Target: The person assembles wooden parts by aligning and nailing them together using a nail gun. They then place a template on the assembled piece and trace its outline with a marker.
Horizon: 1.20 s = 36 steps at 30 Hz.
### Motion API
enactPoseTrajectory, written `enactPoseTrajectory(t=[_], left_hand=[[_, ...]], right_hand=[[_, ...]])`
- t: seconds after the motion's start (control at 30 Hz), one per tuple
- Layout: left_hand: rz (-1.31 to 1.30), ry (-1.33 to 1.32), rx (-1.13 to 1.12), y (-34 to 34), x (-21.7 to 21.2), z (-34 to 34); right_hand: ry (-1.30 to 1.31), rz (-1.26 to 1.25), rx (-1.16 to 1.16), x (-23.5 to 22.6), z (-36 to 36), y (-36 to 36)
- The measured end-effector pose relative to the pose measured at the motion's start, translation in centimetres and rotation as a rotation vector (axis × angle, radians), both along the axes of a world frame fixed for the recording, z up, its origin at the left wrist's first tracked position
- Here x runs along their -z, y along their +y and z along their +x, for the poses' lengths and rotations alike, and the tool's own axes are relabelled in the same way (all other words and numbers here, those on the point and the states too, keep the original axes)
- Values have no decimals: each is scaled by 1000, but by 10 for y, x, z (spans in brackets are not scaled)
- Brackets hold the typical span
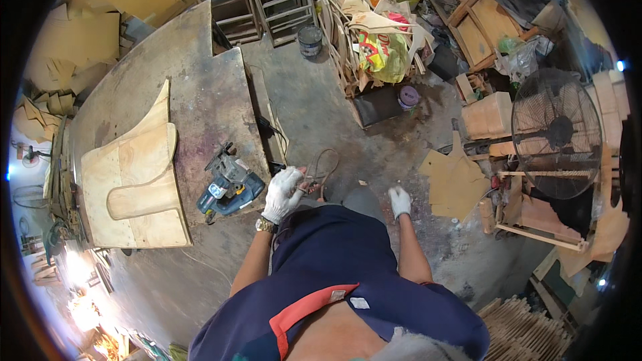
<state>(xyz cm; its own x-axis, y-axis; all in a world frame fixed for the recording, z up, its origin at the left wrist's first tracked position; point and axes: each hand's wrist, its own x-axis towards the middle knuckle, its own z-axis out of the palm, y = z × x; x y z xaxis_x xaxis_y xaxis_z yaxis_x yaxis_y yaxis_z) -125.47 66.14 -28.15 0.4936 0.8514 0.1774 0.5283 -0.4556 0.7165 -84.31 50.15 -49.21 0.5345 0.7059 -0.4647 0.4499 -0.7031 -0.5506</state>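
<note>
My left hand, in a white glove and with a watch at the wrist, is at the table's right edge, just right of a blue and grey jigsaw. Its fingers are curled; a thin brown cord loops beside them, and I cannot make out whether they grip it. My right hand, gloved in white too, hangs by my right thigh with fingers drawn in and nothing visible in them. Left of the jigsaw, a pale plywood panel with a curved, pointed outline lies on the worn table.
Beyond the table, wooden frames lean near a dark bucket. Ahead stands a bin of wood offcuts topped by a yellow bag. To the right are a brown sheet on the floor and a large black fan.
</note>
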Motion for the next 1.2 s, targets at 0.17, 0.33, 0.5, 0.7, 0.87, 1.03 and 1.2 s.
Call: enactPoseTrajectory(t=[0.17,0.33,0.5,0.7,0.87,1.03,1.2], left_hand=[[-31,73,-137,30,-12,16],[-71,96,-317,31,-17,37],[-241,220,-583,22,-20,87],[-483,180,-655,40,-31,174],[-554,330,-789,63,-44,209],[-633,263,-882,78,-53,236],[-644,286,-864,91,-57,248]], right_hand=[[-145,201,-246,-64,11,161],[-209,287,-352,-88,49,337],[-399,389,-507,-93,117,523],[-750,286,-589,-83,178,693],[-853,-225,-755,-65,195,747],[-788,-347,-789,-23,214,762],[-651,-288,-848,-1,235,772]])
